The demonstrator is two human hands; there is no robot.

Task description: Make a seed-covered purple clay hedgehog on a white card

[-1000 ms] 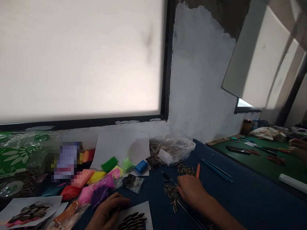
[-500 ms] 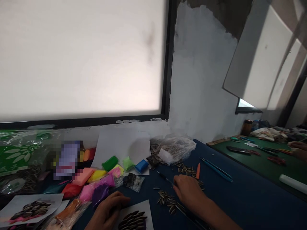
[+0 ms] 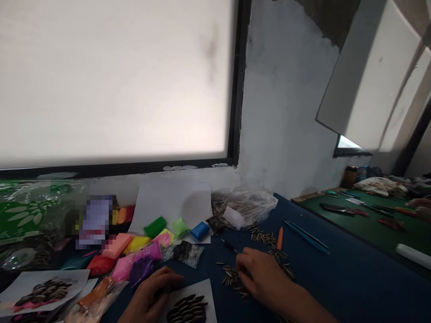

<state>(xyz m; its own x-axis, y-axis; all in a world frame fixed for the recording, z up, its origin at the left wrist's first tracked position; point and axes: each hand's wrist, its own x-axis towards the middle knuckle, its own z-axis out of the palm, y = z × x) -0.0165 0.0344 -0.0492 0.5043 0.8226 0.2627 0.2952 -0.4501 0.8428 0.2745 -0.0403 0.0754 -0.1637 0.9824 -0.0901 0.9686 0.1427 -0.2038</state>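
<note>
My left hand (image 3: pixel 153 291) lies at the left edge of a small white card (image 3: pixel 210 298), its fingers bent loosely and the index finger stretched along the top edge. Overlapping rows of striped sunflower seeds (image 3: pixel 187 309) cover that card, which runs out of view at the bottom. My right hand (image 3: pixel 257 271) is down over a scattered heap of loose seeds (image 3: pixel 230 274) on the blue table. Its fingers are curled together with the tips low among the seeds; whether a seed is between them is hidden. Just beyond them lies a dark pen (image 3: pixel 229 245).
Coloured clay packets (image 3: pixel 134 246) crowd the left. Another seed-covered card (image 3: pixel 20 285) lies at lower left. A plastic bag of seeds (image 3: pixel 249 208) stands by the wall. An orange stick (image 3: pixel 280 238) and blue tweezers (image 3: pixel 308 237) lie right. A co-worker's hand (image 3: pixel 420 208) shows over a green table.
My right hand has moved a little left, closer to the near heap of seeds, and now covers part of it. My left hand stays by the card. The view has shifted slightly.
</note>
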